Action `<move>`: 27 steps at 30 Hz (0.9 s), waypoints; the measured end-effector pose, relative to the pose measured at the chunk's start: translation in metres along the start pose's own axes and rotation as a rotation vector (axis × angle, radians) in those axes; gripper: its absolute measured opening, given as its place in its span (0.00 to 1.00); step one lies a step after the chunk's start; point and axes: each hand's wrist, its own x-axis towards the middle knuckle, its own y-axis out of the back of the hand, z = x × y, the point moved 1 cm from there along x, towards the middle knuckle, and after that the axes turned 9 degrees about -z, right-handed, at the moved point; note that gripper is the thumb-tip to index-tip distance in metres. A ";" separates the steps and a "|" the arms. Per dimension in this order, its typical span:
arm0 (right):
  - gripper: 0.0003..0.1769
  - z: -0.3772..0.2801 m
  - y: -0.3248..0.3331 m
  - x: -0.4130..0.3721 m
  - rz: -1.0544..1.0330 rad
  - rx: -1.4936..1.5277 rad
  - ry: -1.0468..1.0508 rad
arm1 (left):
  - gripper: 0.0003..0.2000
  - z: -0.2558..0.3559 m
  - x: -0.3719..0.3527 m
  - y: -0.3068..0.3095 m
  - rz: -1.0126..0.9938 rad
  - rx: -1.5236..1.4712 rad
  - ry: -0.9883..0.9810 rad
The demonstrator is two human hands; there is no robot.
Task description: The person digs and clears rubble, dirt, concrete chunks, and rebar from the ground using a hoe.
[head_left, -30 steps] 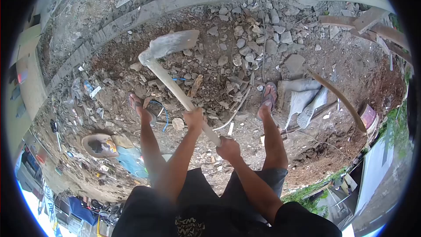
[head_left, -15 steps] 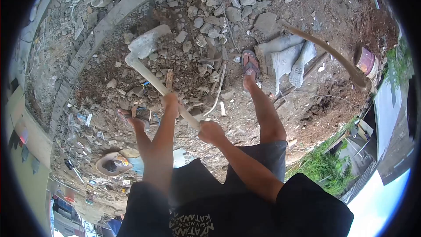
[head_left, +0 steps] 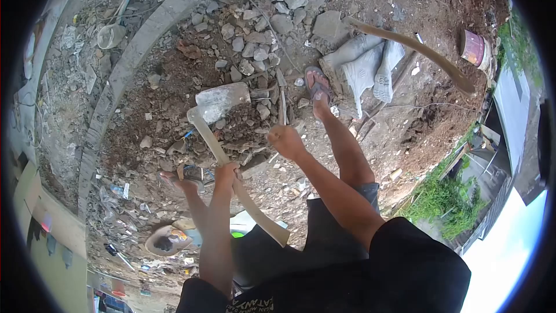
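A hoe with a pale wooden handle point(head_left: 255, 206) lies across the front of my body, its grey, dirt-coated blade point(head_left: 223, 102) over the rubble. My left hand point(head_left: 227, 175) is wrapped round the middle of the handle. The handle's lower end is free, over my dark shorts. My right hand point(head_left: 285, 141) is a closed fist to the right of the handle, apart from it. A thin weathered stick point(head_left: 282, 101) runs down to this fist; whether the fingers grip it is hidden.
Broken stones point(head_left: 255, 46) and loose soil surround my sandalled feet. Grey-white boots point(head_left: 365, 75) lie beyond my right foot, near a curved wooden handle point(head_left: 417, 46) and a bucket point(head_left: 475, 49). A concrete edge point(head_left: 124, 61) curves along the left. A straw-coloured hat point(head_left: 165, 240) lies lower left.
My right hand has let go of the hoe handle and moved up. The hoe blade has come down and right, and my left hand has moved lower. The view has shifted slightly.
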 end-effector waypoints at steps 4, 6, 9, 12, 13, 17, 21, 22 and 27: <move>0.23 0.045 0.076 0.205 0.276 -0.159 -0.171 | 0.09 0.037 -0.011 -0.024 0.032 0.066 0.010; 0.33 0.058 0.091 0.255 0.445 -0.307 -0.233 | 0.10 0.044 -0.010 -0.025 0.054 0.094 0.027; 0.37 0.054 0.093 0.276 0.119 -0.060 -0.335 | 0.10 0.051 -0.009 -0.021 0.072 0.116 0.115; 0.35 0.065 0.087 0.253 0.125 -0.238 -0.292 | 0.08 0.059 -0.006 -0.032 0.037 0.128 0.080; 0.32 0.067 0.093 0.250 0.056 -0.197 -0.262 | 0.08 0.064 -0.006 -0.035 0.015 0.148 0.075; 0.22 0.079 0.107 0.217 -0.016 -0.424 -0.111 | 0.09 0.069 0.004 -0.020 -0.022 0.159 0.058; 0.21 0.056 0.157 0.125 0.155 -0.367 0.073 | 0.09 0.070 0.014 -0.014 -0.052 0.185 0.091; 0.22 0.055 0.172 0.106 0.100 -0.423 0.039 | 0.08 0.069 0.016 -0.011 -0.047 0.167 0.109; 0.22 0.059 0.233 0.070 0.181 -0.422 0.084 | 0.09 0.074 0.019 -0.011 -0.106 0.183 0.086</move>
